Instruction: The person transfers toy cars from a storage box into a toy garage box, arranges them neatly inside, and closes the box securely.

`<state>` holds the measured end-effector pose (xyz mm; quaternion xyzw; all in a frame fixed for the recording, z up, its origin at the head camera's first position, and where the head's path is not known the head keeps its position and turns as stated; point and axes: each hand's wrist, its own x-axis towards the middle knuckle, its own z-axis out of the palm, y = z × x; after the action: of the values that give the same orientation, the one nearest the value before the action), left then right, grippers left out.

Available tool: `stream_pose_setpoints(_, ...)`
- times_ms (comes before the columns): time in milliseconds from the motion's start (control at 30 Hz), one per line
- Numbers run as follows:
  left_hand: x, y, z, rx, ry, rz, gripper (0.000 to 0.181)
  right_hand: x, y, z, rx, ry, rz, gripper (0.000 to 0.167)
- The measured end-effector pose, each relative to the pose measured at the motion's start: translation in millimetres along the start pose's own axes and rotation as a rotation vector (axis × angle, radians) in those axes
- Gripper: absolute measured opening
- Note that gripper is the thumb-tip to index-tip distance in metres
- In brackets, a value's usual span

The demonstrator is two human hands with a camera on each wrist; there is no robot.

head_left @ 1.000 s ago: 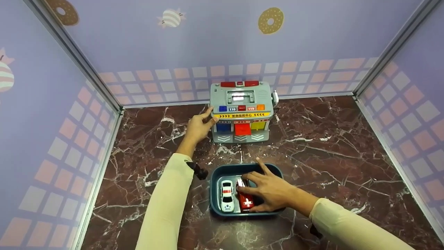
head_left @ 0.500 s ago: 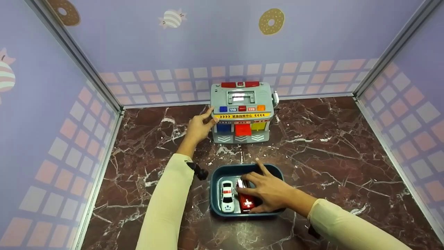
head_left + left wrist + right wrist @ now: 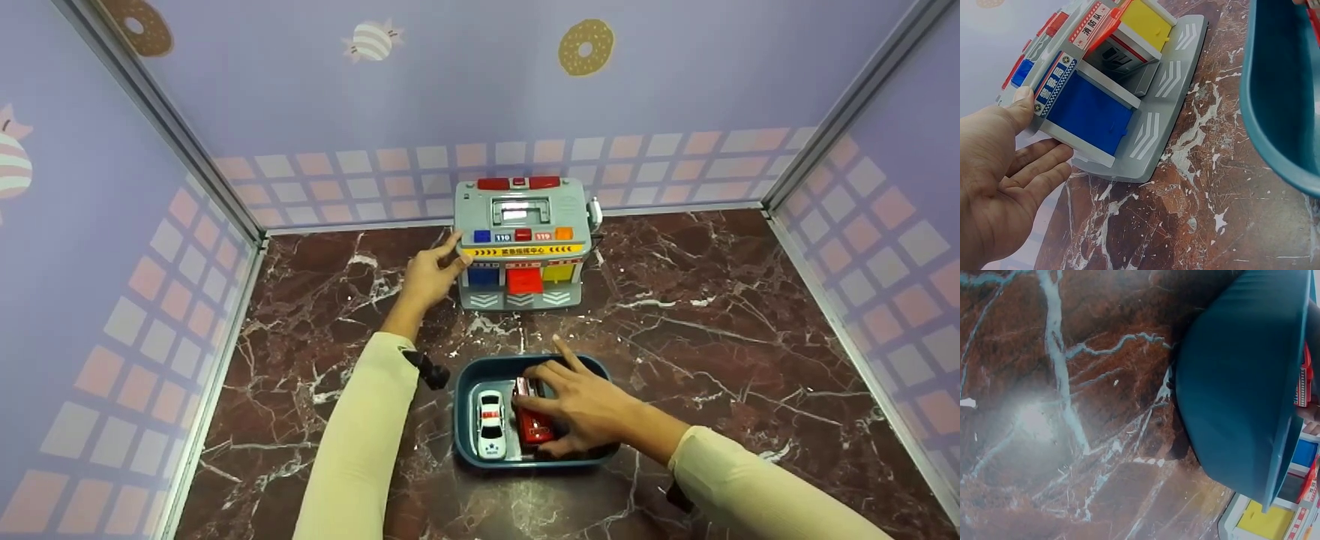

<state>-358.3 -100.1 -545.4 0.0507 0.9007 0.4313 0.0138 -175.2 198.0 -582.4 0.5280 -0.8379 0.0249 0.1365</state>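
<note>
Thumb and forefinger of the left hand rest fairly straight against the front left corner of the grey plastic toy station with a yellow banner — I see no curled grip there — near the counter's back edge. Nearer its front edge sits a deep teal plastic tray with rounded corners; by its left wall lies a white toy police car with a red roof bar. Just right of that car, within the tray, the fingers and thumb of the right hand grip the glossy red toy vehicle. I can't tell whether its wheels touch the bottom. My worry is that slick body: a loose hold could let it slip, and a low lift could knock the rim or nudge the police car.
</note>
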Motion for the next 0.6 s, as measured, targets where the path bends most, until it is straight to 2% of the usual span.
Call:
stream_pose_setpoints(400, -0.1, -0.1, 0.4, 0.012, 0.001, -0.012, 0.062, -0.2, 6, -9, 0.023, 0.065, 0.021, 0.081)
stream_pose_setpoints(600, 0.1, -0.1, 0.7, -0.001, -0.006, -0.011, 0.062, 0.4, 10, -15, -0.009, 0.072, 0.034, 0.083)
